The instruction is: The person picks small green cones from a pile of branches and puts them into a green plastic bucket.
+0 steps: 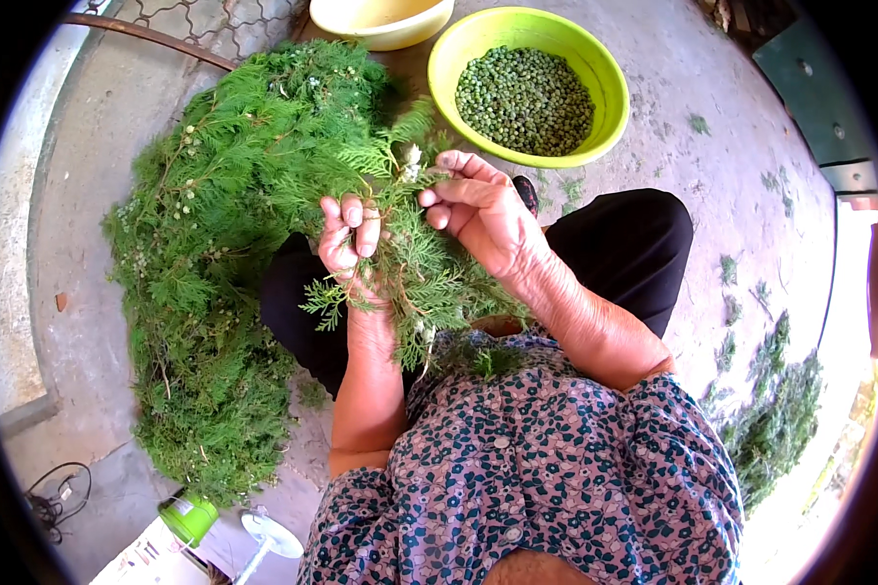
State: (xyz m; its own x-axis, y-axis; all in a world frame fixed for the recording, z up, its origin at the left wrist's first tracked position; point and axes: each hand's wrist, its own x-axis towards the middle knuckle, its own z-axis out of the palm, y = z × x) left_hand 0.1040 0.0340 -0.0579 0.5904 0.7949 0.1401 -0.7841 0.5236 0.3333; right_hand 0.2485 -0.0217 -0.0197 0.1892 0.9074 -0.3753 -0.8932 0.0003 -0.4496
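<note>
A leafy evergreen branch (415,258) with flat, scaly sprays hangs over my lap. My left hand (349,239) is closed round its stem, thumb and fingers curled together. At the branch's upper end sits a cluster of pale seed cones (412,164). My right hand (488,210) pinches at the right side of this cluster; its fingertips partly hide the small cone there. Beyond my right hand stands a lime-green basin (613,93) holding many small round green cones (527,102).
A large heap of cut evergreen branches (205,253) lies along my left. Behind it are a pale yellow basin (390,37) and a curved rod (151,36). Loose sprigs (776,400) lie at the right. A small green pot (188,517) and a cable (59,492) are lower left.
</note>
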